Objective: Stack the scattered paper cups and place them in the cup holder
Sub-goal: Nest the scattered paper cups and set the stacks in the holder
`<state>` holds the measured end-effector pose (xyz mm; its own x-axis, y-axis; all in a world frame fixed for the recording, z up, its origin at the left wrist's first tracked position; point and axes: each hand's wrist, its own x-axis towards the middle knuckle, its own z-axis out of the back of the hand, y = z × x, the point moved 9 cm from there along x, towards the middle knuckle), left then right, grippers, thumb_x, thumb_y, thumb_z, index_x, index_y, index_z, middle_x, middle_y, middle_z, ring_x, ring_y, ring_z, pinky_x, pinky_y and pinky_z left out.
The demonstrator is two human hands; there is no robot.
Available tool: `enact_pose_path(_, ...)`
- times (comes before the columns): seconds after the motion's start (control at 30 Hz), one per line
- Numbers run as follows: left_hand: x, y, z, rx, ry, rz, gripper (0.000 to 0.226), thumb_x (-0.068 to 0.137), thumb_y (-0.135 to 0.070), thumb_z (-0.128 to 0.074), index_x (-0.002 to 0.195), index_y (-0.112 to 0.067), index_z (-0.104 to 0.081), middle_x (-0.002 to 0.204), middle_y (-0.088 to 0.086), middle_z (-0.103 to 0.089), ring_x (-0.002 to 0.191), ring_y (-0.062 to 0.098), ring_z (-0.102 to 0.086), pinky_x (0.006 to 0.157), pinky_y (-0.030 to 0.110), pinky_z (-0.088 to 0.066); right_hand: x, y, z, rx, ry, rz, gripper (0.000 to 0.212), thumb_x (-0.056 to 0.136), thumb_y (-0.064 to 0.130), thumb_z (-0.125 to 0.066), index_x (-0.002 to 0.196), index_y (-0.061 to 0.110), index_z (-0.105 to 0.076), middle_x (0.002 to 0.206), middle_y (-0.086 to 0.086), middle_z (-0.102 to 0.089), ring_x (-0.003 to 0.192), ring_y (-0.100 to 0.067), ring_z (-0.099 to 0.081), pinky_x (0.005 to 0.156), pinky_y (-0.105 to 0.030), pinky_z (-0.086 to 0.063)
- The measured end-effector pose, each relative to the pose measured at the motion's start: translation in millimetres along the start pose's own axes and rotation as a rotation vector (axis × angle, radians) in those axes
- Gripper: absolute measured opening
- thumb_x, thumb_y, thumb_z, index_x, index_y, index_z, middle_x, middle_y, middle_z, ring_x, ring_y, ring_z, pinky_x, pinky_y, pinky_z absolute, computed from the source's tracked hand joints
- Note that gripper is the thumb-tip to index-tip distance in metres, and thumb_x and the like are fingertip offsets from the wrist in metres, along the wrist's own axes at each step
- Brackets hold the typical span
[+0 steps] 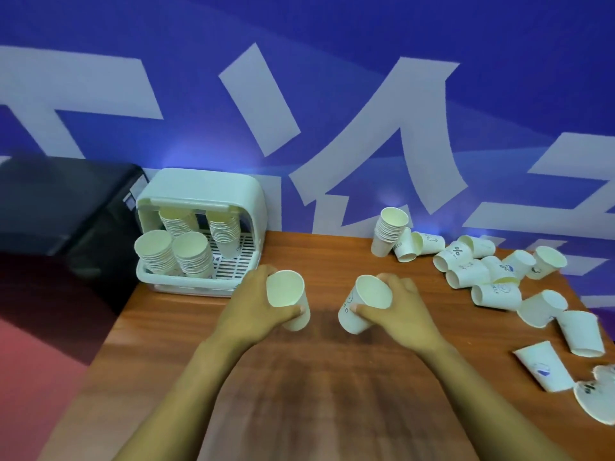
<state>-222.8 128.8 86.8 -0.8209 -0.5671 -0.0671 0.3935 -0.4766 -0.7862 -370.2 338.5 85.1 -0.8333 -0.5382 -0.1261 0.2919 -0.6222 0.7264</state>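
Risking a crushed rim or a jammed, crooked nest if the two cups meet off-axis, since both are being held tilted toward each other rather than lined up mouth to base; risking also a squeezed-oval mouth from too firm a grip on thin paper, or an elbow sweeping into the scattered cups (492, 277) lying on their sides along the right of the wooden table (332, 394). Gripping one paper cup (289, 299) in the left hand (256, 311), fingers wrapped behind its wall and thumb curled across the front, mouth facing up and toward the camera. Gripping a second cup (364, 302) in the right hand (399, 311), thumb pressing the near side, fingers curled over the rim's far edge, mouth tipped toward the left. Holding both cups just above the table's middle, near each other but apart, forearms converging from the bottom of the view. Standing at the table's far left corner, the white cup holder (199, 194), already carrying four stacks; leaning near the wall to the right, a short nested stack (387, 231). Judging plenty of loose cups left to gather.
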Motion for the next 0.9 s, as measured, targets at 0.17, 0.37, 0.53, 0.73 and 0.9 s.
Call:
enact_pose_path(0.17, 0, 29, 20, 0.018, -0.037, 0.048, 0.074, 0.066, -0.04, -0.08, 0.131, -0.031, -0.045, 0.12, -0.004, -0.049, 0.112, 0.015, -0.049, 0.094, 0.03, -0.041, 22, 22, -11, -0.039, 0.016, 0.024, 0.058, 0.07, 0.039, -0.078, 0.12, 0.031, -0.051, 0.116, 0.004, -0.044, 0.104, -0.01, -0.046, 0.084, -0.025, -0.036)
enact_pose_path(0.37, -1, 61, 27, 0.077, 0.006, 0.115, 0.078, 0.068, -0.032, -0.079, 0.135, -0.03, -0.04, 0.127, -0.005, -0.041, 0.121, 0.016, -0.042, 0.096, 0.023, -0.034, 42, 33, -53, -0.042, 0.1, 0.018, 0.077, 0.071, 0.029, -0.076, 0.139, 0.029, -0.039, 0.128, 0.004, -0.04, 0.119, -0.015, -0.046, 0.093, -0.022, -0.034)
enact_pose_path(0.53, 10, 79, 74, 0.085, -0.069, 0.086, 0.075, 0.068, -0.022, -0.079, 0.134, -0.026, -0.042, 0.122, -0.007, -0.041, 0.116, 0.009, -0.039, 0.091, 0.019, -0.03, 43, 69, -102, -0.052, 0.231, 0.048, 0.077, 0.074, 0.02, -0.071, 0.142, 0.026, -0.035, 0.125, 0.008, -0.035, 0.11, -0.008, -0.043, 0.084, -0.014, -0.03)
enact_pose_path(0.73, 25, 103, 122, 0.025, -0.103, 0.066, 0.079, 0.072, -0.02, -0.076, 0.139, -0.025, -0.036, 0.125, -0.01, -0.037, 0.119, 0.01, -0.04, 0.093, 0.021, -0.032, 55, 138, -147, -0.089, 0.261, 0.151, 0.077, 0.074, 0.021, -0.072, 0.142, 0.027, -0.035, 0.127, 0.008, -0.035, 0.109, -0.005, -0.04, 0.083, -0.014, -0.033)
enact_pose_path(0.9, 40, 138, 187, 0.075, -0.187, 0.09, 0.078, 0.072, -0.025, -0.074, 0.14, -0.03, -0.035, 0.136, -0.005, -0.036, 0.122, 0.018, -0.044, 0.096, 0.03, -0.039, 71, 190, -189, -0.08, 0.217, 0.216, 0.079, 0.073, 0.022, -0.075, 0.141, 0.027, -0.035, 0.129, 0.004, -0.036, 0.122, -0.012, -0.041, 0.093, -0.016, -0.03)
